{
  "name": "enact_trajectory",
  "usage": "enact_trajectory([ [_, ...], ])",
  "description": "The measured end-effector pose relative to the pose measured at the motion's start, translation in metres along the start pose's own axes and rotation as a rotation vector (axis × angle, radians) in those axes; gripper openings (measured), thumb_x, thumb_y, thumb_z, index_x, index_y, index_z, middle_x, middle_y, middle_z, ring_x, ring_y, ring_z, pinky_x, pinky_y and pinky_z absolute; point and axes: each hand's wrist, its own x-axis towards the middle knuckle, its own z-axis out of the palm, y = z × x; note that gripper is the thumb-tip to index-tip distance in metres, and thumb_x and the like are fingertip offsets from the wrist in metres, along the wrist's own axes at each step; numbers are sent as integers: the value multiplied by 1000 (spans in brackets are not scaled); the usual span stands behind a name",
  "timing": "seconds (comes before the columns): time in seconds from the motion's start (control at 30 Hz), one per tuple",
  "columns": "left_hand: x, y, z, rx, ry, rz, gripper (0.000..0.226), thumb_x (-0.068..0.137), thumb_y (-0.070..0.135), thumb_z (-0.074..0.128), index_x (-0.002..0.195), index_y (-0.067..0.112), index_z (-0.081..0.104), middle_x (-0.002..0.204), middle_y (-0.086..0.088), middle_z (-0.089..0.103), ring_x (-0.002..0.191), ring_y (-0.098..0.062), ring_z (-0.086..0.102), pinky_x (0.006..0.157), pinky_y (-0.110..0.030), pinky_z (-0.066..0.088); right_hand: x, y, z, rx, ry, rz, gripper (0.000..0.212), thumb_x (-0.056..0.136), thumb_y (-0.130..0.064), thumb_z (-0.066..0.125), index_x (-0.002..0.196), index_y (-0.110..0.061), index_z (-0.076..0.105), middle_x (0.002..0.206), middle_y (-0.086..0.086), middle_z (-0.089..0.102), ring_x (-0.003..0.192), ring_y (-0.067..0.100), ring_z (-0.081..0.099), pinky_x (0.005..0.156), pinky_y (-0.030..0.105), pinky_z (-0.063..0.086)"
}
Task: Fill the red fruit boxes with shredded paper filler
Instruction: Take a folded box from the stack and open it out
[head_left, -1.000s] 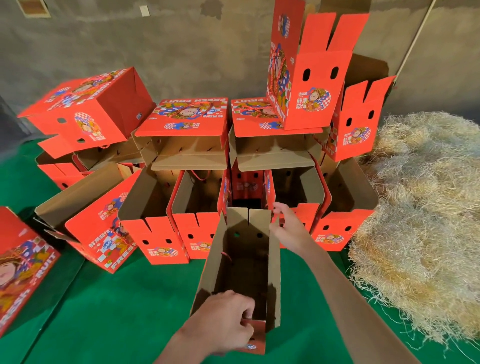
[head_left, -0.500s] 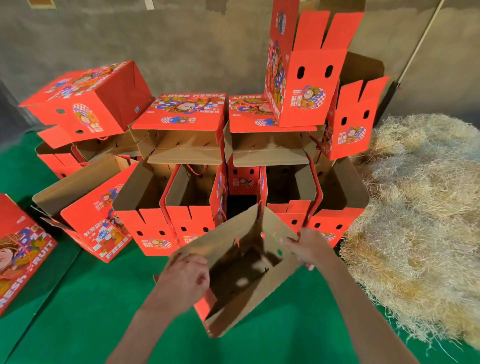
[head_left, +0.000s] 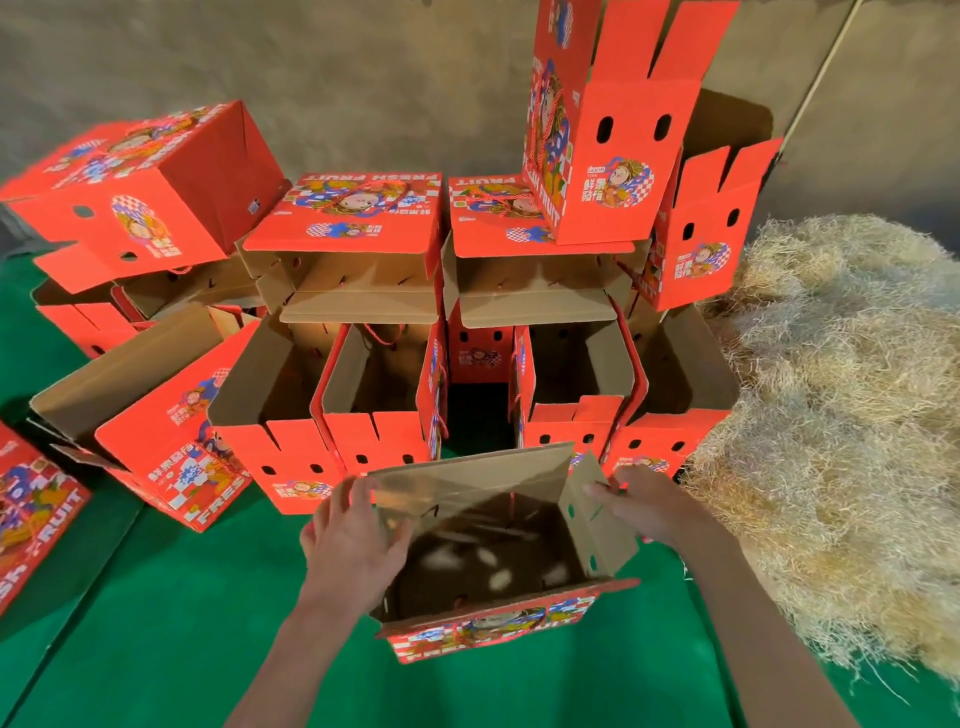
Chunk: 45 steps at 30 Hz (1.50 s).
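While I steady open box (head_left: 498, 551) on green mat (head_left: 156, 623), near edge: left hand (head_left: 353, 540) grips left wall, right hand (head_left: 644, 506) pinches right flap. Box empty. Next: free right hand, grab shredded paper (head_left: 841, 415) at right.

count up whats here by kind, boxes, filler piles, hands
held red fruit box, gripped by both hands: 1
other red fruit boxes: at least 13, since the stack hides some at the left and back
shredded paper filler pile: 1
hands: 2, left hand and right hand
total: at least 17
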Motion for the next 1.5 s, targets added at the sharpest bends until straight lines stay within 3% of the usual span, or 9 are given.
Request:
enact_trajectory([
  [0.13, -1, -6, 9, -43, -55, -44, 62, 86, 40, 70, 140, 33, 41, 153, -3, 32, 143, -31, 26, 110, -59, 33, 16, -7, 19, -59, 175, -72, 47, 103, -46, 44, 75, -9, 55, 74, 10, 59, 75, 29, 62, 65, 37, 44],
  [0.37, 26, -19, 8, -199, 111, 98, 39, 79, -7, 69, 114, 10, 72, 133, -9, 60, 141, -27, 38, 119, -42, 29, 19, 29, 38, -125, 323, -67, 33, 105, -38, 42, 96, -13, 61, 87, 9, 67, 89, 33, 68, 70, 37, 47],
  [0.63, 60, -31, 19, -309, 68, 183, 38, 86, -11, 59, 109, 14, 75, 135, -3, 59, 130, -15, 53, 113, -34, 40, -2, 69, 58, 24, 549, 89, 49, 98, -54, 41, 63, -21, 51, 55, -5, 53, 51, 11, 53, 44, 26, 33],
  [0.83, 58, -59, 54, -291, -19, 173, 21, 100, 17, 56, 118, 19, 67, 115, 3, 62, 91, -1, 58, 97, -26, 47, 16, 84, 73, 59, 402, 245, 53, 100, -56, 23, 92, -13, 53, 82, 8, 62, 68, 24, 59, 58, 33, 48],
  [0.93, 46, -54, 72, -416, -136, 134, 26, 106, 27, 43, 127, 25, 60, 118, 12, 63, 105, 1, 61, 100, -31, 48, 27, 85, 88, 216, 292, 265, 61, 105, -50, 20, 105, -4, 60, 104, 20, 67, 91, 31, 65, 81, 38, 51],
  [1.1, 39, -46, 89, -686, -141, -108, 43, 102, 47, 40, 137, 26, 56, 126, 0, 64, 121, -26, 58, 104, -41, 45, 36, 90, 102, 400, 177, 241, 53, 107, -46, 28, 131, -10, 58, 123, 17, 66, 102, 28, 62, 81, 28, 42],
  [1.27, 33, -40, 62, -537, -137, -16, 24, 98, 55, 48, 120, 56, 57, 103, 17, 69, 94, -15, 67, 78, -36, 55, 31, 98, 80, 513, 348, 225, 51, 99, -63, 29, 94, -22, 58, 99, 6, 68, 85, 18, 62, 79, 38, 51],
  [1.4, 40, -21, 28, -473, 31, 121, 18, 91, 14, 71, 103, 27, 69, 104, 1, 70, 94, -13, 63, 84, -20, 48, 23, 101, 51, 464, 382, 103, 56, 87, -81, 32, 90, -30, 56, 85, -2, 69, 70, 13, 68, 58, 33, 58],
  [1.5, 28, 24, 5, -399, 146, 221, 14, 91, 19, 71, 106, 19, 69, 115, 5, 64, 111, -13, 59, 97, -33, 44, 25, 91, 32, 797, 252, 146, 63, 85, -83, 42, 91, -27, 71, 78, 0, 75, 66, 14, 74, 52, 29, 59],
])
